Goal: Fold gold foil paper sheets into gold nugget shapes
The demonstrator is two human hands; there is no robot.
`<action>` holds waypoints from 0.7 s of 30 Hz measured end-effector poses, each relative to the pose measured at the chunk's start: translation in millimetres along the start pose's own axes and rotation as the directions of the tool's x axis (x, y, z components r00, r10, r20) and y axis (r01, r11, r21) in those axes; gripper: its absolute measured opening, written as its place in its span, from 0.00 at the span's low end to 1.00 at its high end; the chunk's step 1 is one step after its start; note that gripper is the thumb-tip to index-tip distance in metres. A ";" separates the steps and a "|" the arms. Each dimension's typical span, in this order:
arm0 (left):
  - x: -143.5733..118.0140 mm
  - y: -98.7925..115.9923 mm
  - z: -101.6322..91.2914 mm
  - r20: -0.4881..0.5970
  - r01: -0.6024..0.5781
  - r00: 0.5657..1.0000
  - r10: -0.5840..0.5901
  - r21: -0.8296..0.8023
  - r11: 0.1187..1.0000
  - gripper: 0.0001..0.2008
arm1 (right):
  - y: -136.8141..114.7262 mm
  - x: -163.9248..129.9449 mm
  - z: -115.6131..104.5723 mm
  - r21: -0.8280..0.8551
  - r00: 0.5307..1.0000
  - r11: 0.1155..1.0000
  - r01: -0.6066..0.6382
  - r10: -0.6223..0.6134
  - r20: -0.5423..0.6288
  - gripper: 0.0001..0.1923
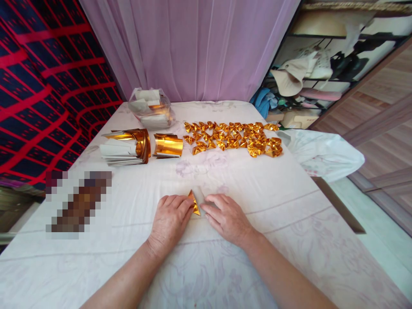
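Note:
A small sheet of gold foil paper, partly folded so that a gold corner and its pale back both show, lies on the table in front of me. My left hand is closed over its left side, thumb and fingers on the gold part. On the other side, my right hand lies low with its fingers apart, fingertips at the pale edge; whether they touch it I cannot tell. Beyond my hands, folded gold foil pieces sit in rows. Left of them are a small stack of gold sheets and a larger curled stack.
A clear plastic bag of more sheets stands at the back left. A blurred-out item lies at the left of the cloth-covered table. A white plastic bag hangs by the right edge, near shelves of clothes. A purple curtain hangs behind.

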State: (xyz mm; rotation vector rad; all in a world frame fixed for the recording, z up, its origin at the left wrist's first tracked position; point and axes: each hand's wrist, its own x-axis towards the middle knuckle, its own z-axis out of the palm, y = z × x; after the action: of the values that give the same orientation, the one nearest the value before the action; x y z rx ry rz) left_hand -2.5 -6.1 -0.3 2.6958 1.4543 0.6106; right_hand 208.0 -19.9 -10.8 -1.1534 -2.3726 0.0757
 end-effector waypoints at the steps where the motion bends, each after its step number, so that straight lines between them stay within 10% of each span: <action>1: 0.3 0.2 -0.1 0.005 -0.006 1.000 0.006 0.005 1.000 0.06 | 0.5 -0.1 0.0 0.014 1.000 1.000 0.005 -0.005 -0.002 0.16; 21: 3.2 5.8 -6.2 0.057 0.010 0.998 -0.007 -0.057 0.998 0.04 | 1.2 1.7 -1.9 0.046 1.000 0.999 0.014 -0.015 0.012 0.19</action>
State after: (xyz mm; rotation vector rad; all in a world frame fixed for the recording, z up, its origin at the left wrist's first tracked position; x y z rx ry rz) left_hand 1.6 -7.9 7.6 2.6395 1.4121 0.5619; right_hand 208.8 -18.2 -8.7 -1.1168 -2.3768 0.1324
